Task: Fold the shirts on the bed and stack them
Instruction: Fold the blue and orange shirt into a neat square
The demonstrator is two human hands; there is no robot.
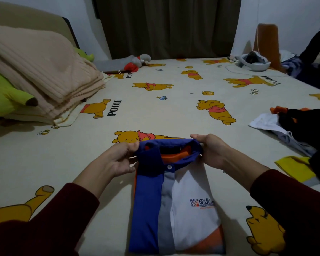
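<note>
Cloth inspected: blue, grey and white cotton polo shirt [175, 206] lies folded on the cartoon-bear bedsheet [155, 111], soft, light, limp. Left hand [118, 159] and right hand [212, 152] pinch its collar corners, the firmest hold.

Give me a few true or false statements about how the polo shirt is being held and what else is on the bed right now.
1. Both hands, left hand and right hand, grip the polo shirt at its collar. True.
2. The shirt is plain black. False: it is blue, grey, white and orange.
3. A beige blanket lies folded on the left. True.
4. The unfolded clothes lie on the left. False: they lie on the right.
</note>
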